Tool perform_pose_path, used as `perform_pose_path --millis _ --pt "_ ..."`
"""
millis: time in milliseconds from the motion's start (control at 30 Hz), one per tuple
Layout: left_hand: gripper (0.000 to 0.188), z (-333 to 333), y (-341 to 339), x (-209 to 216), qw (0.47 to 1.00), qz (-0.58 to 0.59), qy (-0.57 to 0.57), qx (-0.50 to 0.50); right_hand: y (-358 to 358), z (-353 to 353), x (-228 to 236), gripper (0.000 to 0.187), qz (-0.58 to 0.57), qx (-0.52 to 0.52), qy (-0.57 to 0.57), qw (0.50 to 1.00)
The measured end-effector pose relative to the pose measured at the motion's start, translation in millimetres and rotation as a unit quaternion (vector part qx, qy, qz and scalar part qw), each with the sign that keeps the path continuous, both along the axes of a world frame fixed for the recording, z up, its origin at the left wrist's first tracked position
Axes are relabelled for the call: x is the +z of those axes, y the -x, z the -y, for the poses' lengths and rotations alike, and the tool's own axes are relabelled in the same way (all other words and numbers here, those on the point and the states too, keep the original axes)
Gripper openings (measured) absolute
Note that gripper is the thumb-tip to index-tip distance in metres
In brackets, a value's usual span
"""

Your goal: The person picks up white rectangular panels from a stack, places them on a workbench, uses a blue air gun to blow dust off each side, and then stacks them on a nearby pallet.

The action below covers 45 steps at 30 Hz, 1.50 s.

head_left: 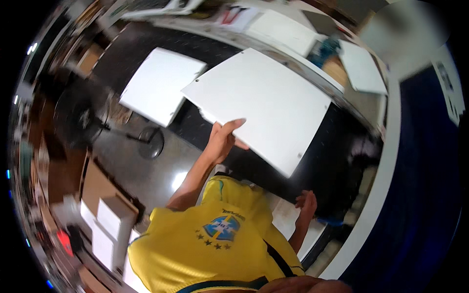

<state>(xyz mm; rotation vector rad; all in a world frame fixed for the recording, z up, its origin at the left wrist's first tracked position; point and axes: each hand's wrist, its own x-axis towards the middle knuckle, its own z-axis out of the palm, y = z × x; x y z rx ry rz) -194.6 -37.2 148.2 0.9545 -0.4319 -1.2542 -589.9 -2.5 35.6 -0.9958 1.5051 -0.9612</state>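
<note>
My left hand (225, 139) grips the near edge of a large white panel (266, 97), its thumb lying across the top face and the fingers beneath. The panel is tilted over a black work surface (215, 141) and has small round holes or fittings near its corners. To its left, a second white panel (163, 83) lies on the same black surface, with similar marks along one edge. My right hand (306, 200) hangs beside my body at the lower right, apart from the panel. Its slightly blurred fingers are spread and loosely bent, with nothing visible in them.
A black pedestal fan (80, 117) stands at the left. White boxes or boards (110, 229) sit at the lower left. Past the rail along the far side are more white sheets (283, 29) and a teal item (328, 51). A dark blue panel (420, 161) rises at the right.
</note>
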Motion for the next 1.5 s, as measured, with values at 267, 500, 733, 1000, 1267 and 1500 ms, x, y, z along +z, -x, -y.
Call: perform_pose_path --millis 267,500,733,1000,1267,1500 --pt "0.045 -22.1 -129.2 -14.4 0.976 0.061 0.005 0.207 -54.1 7.3 2.3 0.038 -0.072 0.168 -0.07 0.981" --pt "0.043 -60.8 -295.6 -38.9 0.962 0.056 -0.054 0.264 -82.7 17.7 10.8 0.039 -0.057 0.201 -0.049 0.977" --pt "0.047 -101.9 -364.9 -24.8 0.934 0.199 -0.212 0.209 -100.2 27.9 18.1 0.039 -0.069 0.224 -0.025 0.972" --pt "0.054 -109.7 -314.4 -80.9 0.802 0.471 -0.318 0.184 -86.8 44.8 -5.3 0.044 -0.186 0.081 0.09 0.975" --pt "0.048 -17.8 -190.4 -134.3 0.876 0.465 -0.127 0.038 -112.7 79.8 -16.8 0.044 -0.186 0.129 0.123 0.966" --pt "0.028 4.5 -171.9 -152.6 0.719 0.678 -0.125 0.088 -122.2 90.8 -30.0 0.039 -0.156 0.137 0.147 0.967"
